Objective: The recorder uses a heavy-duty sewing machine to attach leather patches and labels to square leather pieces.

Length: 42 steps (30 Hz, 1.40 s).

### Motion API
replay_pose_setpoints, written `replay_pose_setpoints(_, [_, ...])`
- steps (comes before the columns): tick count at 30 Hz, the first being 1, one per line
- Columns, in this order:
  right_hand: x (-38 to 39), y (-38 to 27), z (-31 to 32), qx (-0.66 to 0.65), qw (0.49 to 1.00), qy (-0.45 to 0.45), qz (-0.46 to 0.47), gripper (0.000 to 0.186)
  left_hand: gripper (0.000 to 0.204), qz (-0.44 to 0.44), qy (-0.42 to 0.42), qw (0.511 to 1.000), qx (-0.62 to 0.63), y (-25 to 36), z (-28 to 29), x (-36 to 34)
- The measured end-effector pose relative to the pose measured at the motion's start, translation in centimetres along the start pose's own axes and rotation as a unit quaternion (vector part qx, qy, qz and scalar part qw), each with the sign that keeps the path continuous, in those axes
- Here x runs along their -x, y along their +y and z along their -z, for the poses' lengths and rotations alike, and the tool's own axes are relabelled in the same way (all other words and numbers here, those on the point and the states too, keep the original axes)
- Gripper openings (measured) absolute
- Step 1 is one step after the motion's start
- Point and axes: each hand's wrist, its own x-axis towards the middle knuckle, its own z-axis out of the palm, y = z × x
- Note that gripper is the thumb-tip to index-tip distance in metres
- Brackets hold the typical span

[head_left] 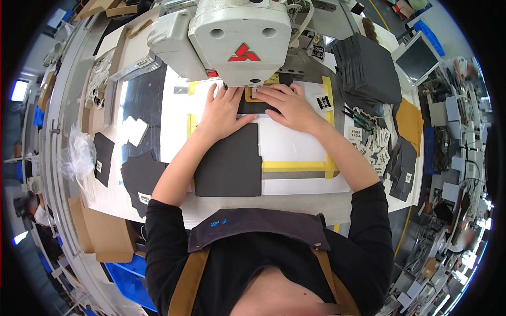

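Under the white sewing machine head, my left hand lies flat with its fingers spread and thumb out to the right. My right hand rests opposite, fingers stretched toward the needle area, pressing on dark material. Between my fingertips sits a small yellow-brown frame below the presser part, partly covered by my hands. A dark grey fabric panel extends from under my left hand toward me. Below it is a white sheet edged with yellow tape.
A tall stack of dark panels stands at the right, with a heap of white labels and scissors-like tools nearer. At the left lie labelled dark pieces, a crumpled clear plastic bag and a tray of thread.
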Motion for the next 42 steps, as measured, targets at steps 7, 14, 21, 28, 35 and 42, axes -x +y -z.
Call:
replay_pose_setpoints(7, [-0.1,-0.1,-0.1,-0.018,1.000,-0.014,-0.004,0.049,0.083,-0.006,0.015,1.000,-0.013,-0.3,0.1,0.0])
replay_pose_setpoints(14, [0.3,-0.3,0.0,-0.018,1.000,-0.005,-0.013,0.045,0.076,0.000,0.013,1.000,-0.007,-0.2,0.9,-0.2])
replay_pose_setpoints(21, [-0.2,0.4,-0.5,-0.027,1.000,0.009,-0.013,0.040,0.074,-0.013,0.030,0.999,0.003,-1.1,0.3,-0.4])
replay_pose_setpoints(28, [-1.2,1.9,-0.4,0.023,1.000,0.010,-0.014,0.039,0.063,0.024,-0.032,0.999,0.003,-2.2,0.1,-1.9])
replay_pose_setpoints(35, [-1.1,1.5,-0.2,0.011,1.000,0.000,-0.010,0.039,0.058,0.015,-0.005,1.000,-0.001,-2.4,0.2,-1.5])
replay_pose_setpoints(42, [-0.7,1.5,-0.7,0.033,0.998,0.045,0.001,0.039,0.056,0.003,0.018,1.000,-0.004,-2.4,-0.1,-1.7])
